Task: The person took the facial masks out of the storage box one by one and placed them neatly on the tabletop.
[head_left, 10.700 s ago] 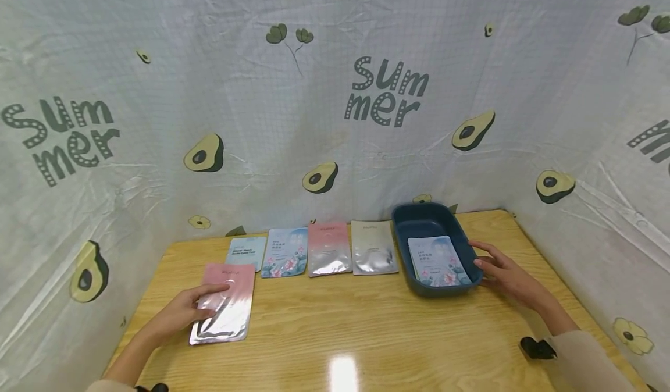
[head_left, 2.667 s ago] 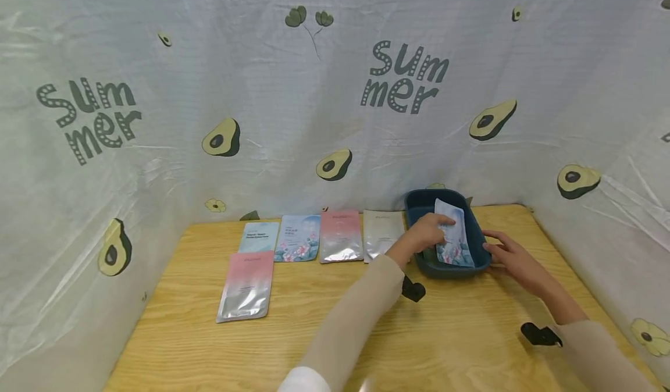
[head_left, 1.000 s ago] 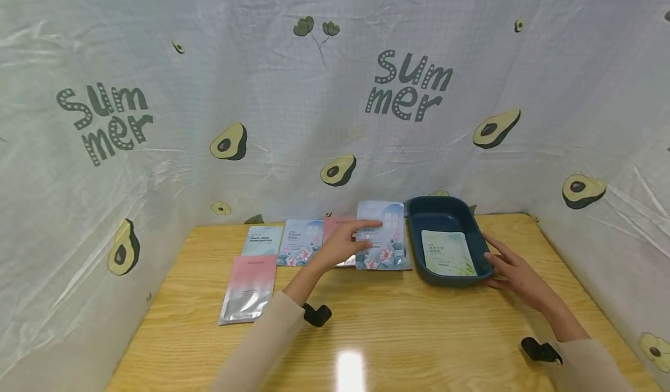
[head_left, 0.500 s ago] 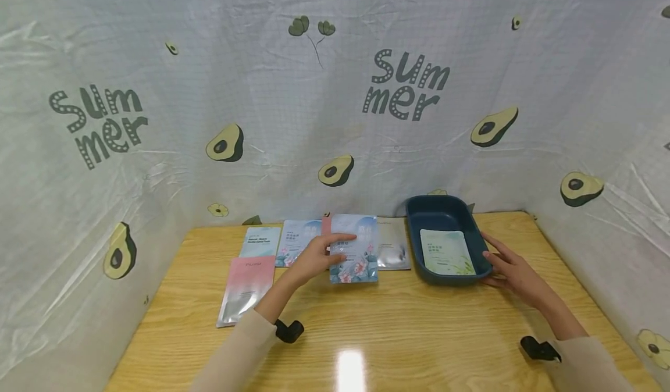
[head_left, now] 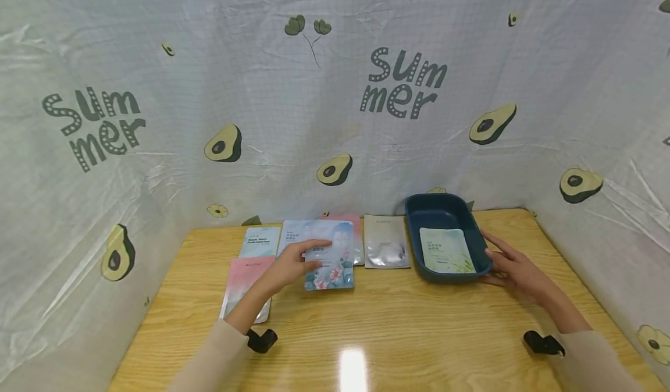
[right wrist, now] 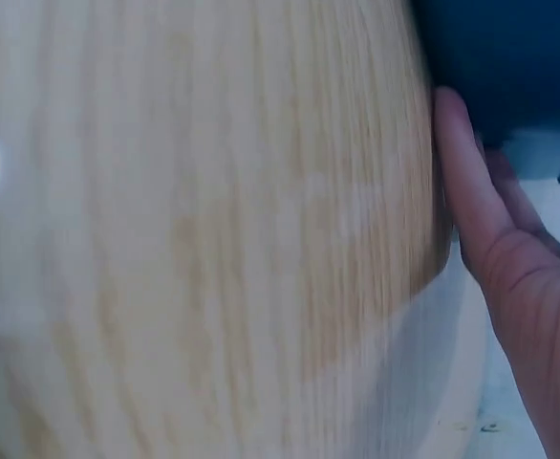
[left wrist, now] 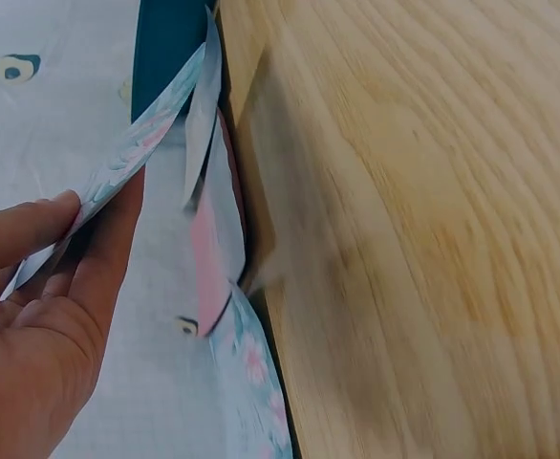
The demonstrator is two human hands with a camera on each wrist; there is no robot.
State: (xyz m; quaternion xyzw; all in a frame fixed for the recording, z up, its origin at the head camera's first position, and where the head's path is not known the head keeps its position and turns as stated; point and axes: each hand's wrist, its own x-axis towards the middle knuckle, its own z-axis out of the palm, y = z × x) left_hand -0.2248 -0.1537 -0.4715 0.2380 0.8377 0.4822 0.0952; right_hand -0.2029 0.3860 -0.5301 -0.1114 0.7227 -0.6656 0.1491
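My left hand [head_left: 288,267] pinches a blue face mask packet [head_left: 335,270] with pink lotus flowers, thumb on one face and fingers behind. In the left wrist view this packet is tilted and raised above the row. It overlaps a matching blue lotus packet [head_left: 295,229] and a pink-silver packet [head_left: 358,242] in the head view. My right hand [head_left: 515,270] rests against the right side of a dark blue bin [head_left: 437,214], its fingers extended along the wall in the right wrist view. A green packet [head_left: 445,249] lies inside the bin.
Along the table's back edge, a small light blue packet [head_left: 262,239] lies at the left and a beige-silver packet [head_left: 386,241] beside the bin. In front, partly behind my left arm, is another pink-silver packet [head_left: 247,273]. Patterned white cloth [head_left: 282,165] encloses the wooden table [head_left: 408,328].
My left hand left the front pink packet, picked the blue lotus packet out of the bin and carried it leftward, uncovering the green packet. My right hand stays at the bin.
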